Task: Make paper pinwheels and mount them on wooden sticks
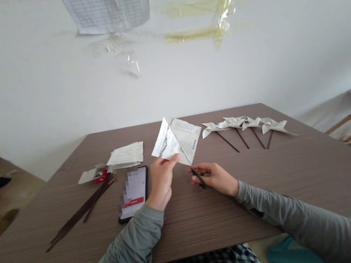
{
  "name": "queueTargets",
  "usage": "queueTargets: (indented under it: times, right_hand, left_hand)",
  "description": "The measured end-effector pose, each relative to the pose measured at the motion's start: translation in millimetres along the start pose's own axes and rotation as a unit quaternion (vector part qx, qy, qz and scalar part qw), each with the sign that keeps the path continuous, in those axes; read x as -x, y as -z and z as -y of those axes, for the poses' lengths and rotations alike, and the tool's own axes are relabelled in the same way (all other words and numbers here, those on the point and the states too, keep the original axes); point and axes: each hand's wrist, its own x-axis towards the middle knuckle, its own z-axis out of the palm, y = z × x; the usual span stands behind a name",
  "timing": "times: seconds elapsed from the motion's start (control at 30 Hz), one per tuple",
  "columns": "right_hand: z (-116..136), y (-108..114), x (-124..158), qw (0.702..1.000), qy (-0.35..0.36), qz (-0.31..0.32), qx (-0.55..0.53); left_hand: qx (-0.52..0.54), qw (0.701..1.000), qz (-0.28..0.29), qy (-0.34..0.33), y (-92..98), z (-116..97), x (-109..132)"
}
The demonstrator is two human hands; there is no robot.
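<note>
Print on the paper sheet (pixel 190 134) was too small to read; the phone (pixel 136 189) screen was partly pixelated. Small bits in the red box (pixel 100 174) couldn't be made out. Both sleeves ran out of frame. Left hand (pixel 163 179) pinched the sheet near its lower edge, thumb on top, other fingers mostly hidden behind. Right hand (pixel 215 179) was curled round the black handles of the scissors (pixel 199 179), covering part of them. Thin blades met the sheet's lower corner, in line with a diagonal across it; cut depth couldn't be told. Sheet was held above the table (pixel 271 205), between the paper stack (pixel 126 155) and four paper pinwheels (pixel 273 125).
</note>
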Motion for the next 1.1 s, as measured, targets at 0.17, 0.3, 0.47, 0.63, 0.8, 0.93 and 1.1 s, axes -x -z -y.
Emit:
queueTargets:
  times: [0.17, 0.3, 0.47, 0.63, 0.8, 0.93, 1.1]
  right_hand:
    - [3, -1, 2, 1.0, 0.001, -0.004, -0.006]
    - [4, -1, 1, 1.0, -0.002, -0.003, -0.01]
    - [5, -1, 0, 1.0, -0.014, -0.002, -0.024]
    - [10, -3, 2, 0.999, -0.022, -0.005, -0.04]
    - [7, -4, 2, 0.999, -0.022, 0.006, -0.032]
    - [5, 3, 0, 1.0, -0.011, 0.026, 0.009]
    - [9, 20, 0, 0.993, 0.044, -0.021, 0.11]
  left_hand:
    - [-0.013, 1.0, 0.001, -0.002, 0.3, 1, 0]
    - [-0.018, 1.0, -0.002, -0.003, 0.7, 3, -1]
    - [-0.014, 1.0, -0.003, -0.006, 0.8, 4, -1]
    - [-0.015, 1.0, 0.0, -0.007, 1.4, 6, -2]
    - [-0.012, 1.0, -0.018, -0.009, 1.9, 6, -5]
    - [-0.013, 0.999, -0.031, -0.021, 4.3, 5, -8]
    - [-0.036, 0.998, -0.032, -0.039, 9.5, 2, -9]
